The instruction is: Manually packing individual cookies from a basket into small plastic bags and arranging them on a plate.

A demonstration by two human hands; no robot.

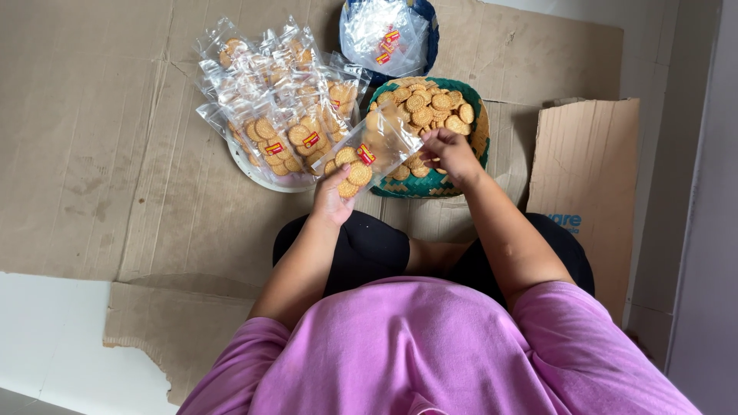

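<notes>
Item: clear plastic bag, partly filled with round biscuits, small red-and-yellow label on its face. Position: centre of view, held above the gap between two containers. Long axis runs from 7 o'clock (filled end) to 1 o'clock (open mouth), tilted toward the basket.

Left hand: at the bag's 7 o'clock end, fingers closed around the filled bottom.

Right hand: at the bag's 3 o'clock, at the mouth, fingers pinched together; whether on a biscuit or the bag's edge cannot be told.

Woven green basket: loose biscuits, 2 o'clock of the bag.

White plate: stacked filled bags, 10 o'clock.

Blue bowl: empty bags, 12 o'clock.

Flattened cardboard: underneath everything.
</notes>
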